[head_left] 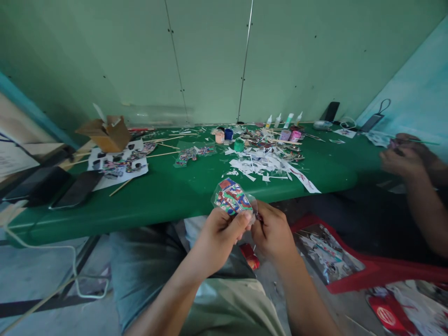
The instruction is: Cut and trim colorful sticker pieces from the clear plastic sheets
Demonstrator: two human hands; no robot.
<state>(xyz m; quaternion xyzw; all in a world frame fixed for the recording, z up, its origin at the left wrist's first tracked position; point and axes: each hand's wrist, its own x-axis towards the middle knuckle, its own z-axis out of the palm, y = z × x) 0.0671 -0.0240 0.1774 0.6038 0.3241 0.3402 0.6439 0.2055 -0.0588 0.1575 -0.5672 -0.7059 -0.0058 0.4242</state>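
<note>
My left hand (pixel 224 233) is closed, its thumb pressing on a colourful printed piece in clear plastic film (pixel 232 197). The piece is red, blue, green and white, and its film edge sticks out past the print. My right hand (pixel 271 226) is closed at the film's right edge. A small dark bit shows by its fingers, but most of what it holds is hidden. Both hands are over my lap, just in front of the green table (pixel 168 200). Beyond them on the table lie white paper scraps (pixel 259 163) and similar printed film pieces (pixel 192 154).
Paint jars (pixel 239 145) and small glue bottles (pixel 288 121) stand at the back. On the left are a cardboard box (pixel 110 133), thin wooden sticks (pixel 121 187) and a phone (pixel 77 189). A co-worker's hands (pixel 402 156) are at the right. Below is a red plastic chair (pixel 367 275).
</note>
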